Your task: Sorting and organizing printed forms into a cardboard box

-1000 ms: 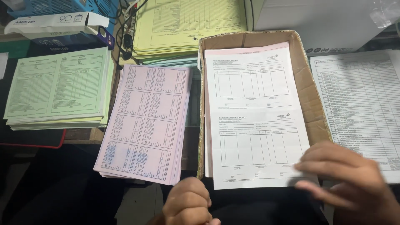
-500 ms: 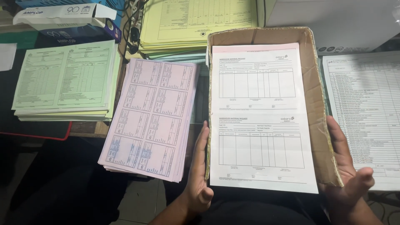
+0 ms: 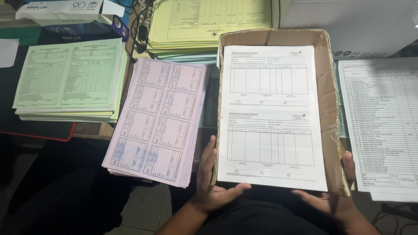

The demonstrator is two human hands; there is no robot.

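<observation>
A shallow brown cardboard box lid (image 3: 327,91) holds a stack of white printed forms (image 3: 270,113) with two tables on the top sheet. My left hand (image 3: 213,182) cups the box's near left corner, thumb under the sheets' front edge. My right hand (image 3: 335,196) supports the near right corner from below, fingers along the box's side. The box rests toward me, over my lap.
A stack of pink forms (image 3: 159,119) lies just left of the box, overhanging the desk edge. A green stack (image 3: 69,78) sits further left, a yellow stack (image 3: 204,21) behind, a white printed list (image 3: 383,126) at right, and paper boxes (image 3: 69,13) at the back left.
The box with the white forms has come closer to me and sits straighter. My hands went from resting on the sheets' front edge to gripping both near corners of the box.
</observation>
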